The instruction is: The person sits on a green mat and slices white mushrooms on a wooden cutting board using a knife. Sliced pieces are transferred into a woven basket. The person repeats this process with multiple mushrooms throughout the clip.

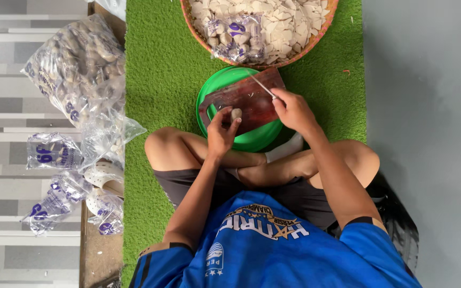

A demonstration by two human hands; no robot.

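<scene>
Right hand [293,109] angles knife [261,85] up-left; left hand [221,130] pinches nut [236,114].

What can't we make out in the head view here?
- Woven basket: upper part cut off by the top edge.
- Knife blade: thin and small; its edge detail is unreadable.
- Green bowl: inside hidden by the wooden board.
- Small piece in the left hand: too small to identify.
- Right hand covers the knife handle.
</scene>
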